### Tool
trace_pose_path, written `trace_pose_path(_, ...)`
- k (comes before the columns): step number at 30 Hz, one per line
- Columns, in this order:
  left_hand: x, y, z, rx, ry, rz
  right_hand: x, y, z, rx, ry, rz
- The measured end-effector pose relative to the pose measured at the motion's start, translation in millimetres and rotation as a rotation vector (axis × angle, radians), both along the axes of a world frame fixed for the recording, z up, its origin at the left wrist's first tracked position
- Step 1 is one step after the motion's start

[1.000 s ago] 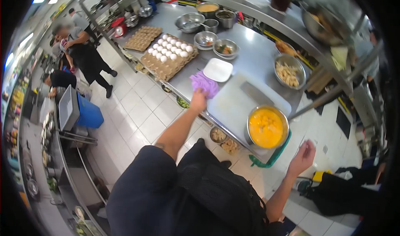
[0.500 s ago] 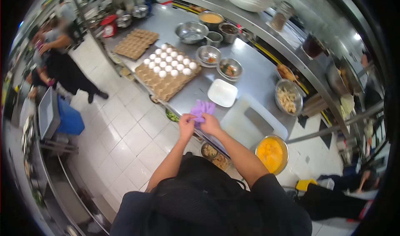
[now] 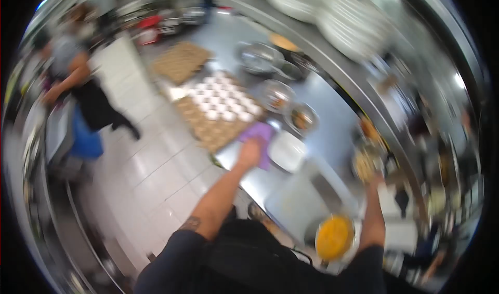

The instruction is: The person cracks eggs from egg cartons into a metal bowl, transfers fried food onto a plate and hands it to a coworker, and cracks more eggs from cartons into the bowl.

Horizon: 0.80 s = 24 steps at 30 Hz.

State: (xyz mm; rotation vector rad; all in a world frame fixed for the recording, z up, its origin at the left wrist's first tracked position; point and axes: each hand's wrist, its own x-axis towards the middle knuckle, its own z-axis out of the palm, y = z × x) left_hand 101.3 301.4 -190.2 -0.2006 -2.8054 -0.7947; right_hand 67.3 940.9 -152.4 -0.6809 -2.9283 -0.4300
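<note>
My left hand grips a purple cloth, which lies spread on the steel table between the egg tray and a white dish. My right hand is stretched out to the far right, at the near edge of a metal bowl of pale chopped pieces. Motion smears its fingers, so whether they hold the rim is unclear. White eggs sit in a cardboard egg tray left of the cloth. A bowl of egg yolks stands close to my body, by a translucent cutting board.
Behind the eggs lies another cardboard tray. Metal bowls with food stand along the steel table. A shelf with stacked white plates overhangs the back. A person stands across the aisle beside a blue bin.
The purple cloth, bunched between both hands before, is now spread on the table under my left hand. My right hand has let go and moved right to the bowl of chopped pieces. The view has shifted.
</note>
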Motion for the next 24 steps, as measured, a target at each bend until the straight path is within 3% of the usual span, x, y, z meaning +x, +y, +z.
trace_pose_path(1, 0, 1, -8, -0.031, 0.101, -0.031, -14, 79, -31, 0.308, -0.287, -0.035)
trace_pose_path(2, 13, 2, 22, -0.059, 0.034, 0.019, 7, 95, -27, 0.430, -0.161, 0.181)
trace_pose_path(4, 27, 0, 41, -0.049, -0.023, 0.019, -12, 144, -42, -0.493, 0.209, -0.165)
trace_pose_path(6, 47, -6, 41, -0.080, -0.029, 0.044, -3, 89, -32, -0.916, 0.495, -0.492)
trace_pose_path(10, 76, -13, 36, -0.024, -0.006, 0.027, 7, 70, -21, -0.832, 0.530, -0.474)
trace_pose_path(14, 73, -11, 31, -0.001, 0.002, 0.053, 14, 77, -2, -0.686, 0.348, -0.321)
trace_pose_path(15, 72, -14, 29, 0.013, 0.010, 0.041, 16, 79, 3, -0.512, 0.187, -0.211)
trace_pose_path(17, 67, -19, 14, -0.025, 0.059, 0.008, 20, 75, 14, 0.123, -0.231, 0.173)
trace_pose_path(18, 62, -20, 0, 0.013, 0.031, 0.069, 22, 68, 21, 0.216, -0.292, 0.255)
trace_pose_path(20, 61, -24, 6, 0.079, 0.019, 0.008, 28, 50, 44, 0.099, -0.319, 0.174)
trace_pose_path(22, 62, -18, 9, 0.125, 0.029, 0.061, 30, 94, 23, -0.016, -0.119, 0.386)
trace_pose_path(23, 57, -21, 8, 0.099, -0.001, 0.012, 46, 54, 74, -0.095, -0.261, 0.305)
trace_pose_path(24, 57, -20, 8, 0.121, 0.031, 0.024, 54, 56, 77, -0.224, -0.168, 0.410)
